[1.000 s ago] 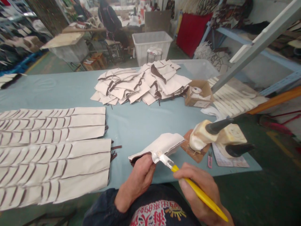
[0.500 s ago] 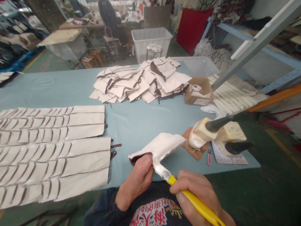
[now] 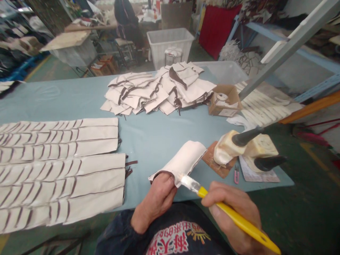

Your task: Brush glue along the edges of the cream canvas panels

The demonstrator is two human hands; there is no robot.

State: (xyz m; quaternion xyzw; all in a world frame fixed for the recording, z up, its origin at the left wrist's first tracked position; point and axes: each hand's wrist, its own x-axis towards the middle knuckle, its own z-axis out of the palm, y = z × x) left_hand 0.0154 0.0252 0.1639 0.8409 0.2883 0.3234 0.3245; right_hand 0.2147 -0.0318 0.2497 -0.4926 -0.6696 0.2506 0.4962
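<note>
My left hand (image 3: 158,194) grips the near edge of a cream fabric piece (image 3: 183,158) with a dark brown lining, its fingers partly inside the opening. The piece is held up at a tilt over the table's front edge. My right hand (image 3: 233,212) is closed round the yellow handle of a paintbrush (image 3: 240,221). White paste coats the bristles, which touch the fabric near its open edge, just right of my left fingers.
Overlapping cream pieces (image 3: 98,170) lie in rows at left on the blue-green table (image 3: 159,132). A loose pile (image 3: 156,90) sits behind. At right are a cardboard box (image 3: 225,101), crusted plastic containers (image 3: 225,147) with black handles, and pink thread snips (image 3: 236,174).
The brush has moved slightly right, its bristles still at the fabric's edge. The fabric piece has turned, and its far end now looks rounder and more upright.
</note>
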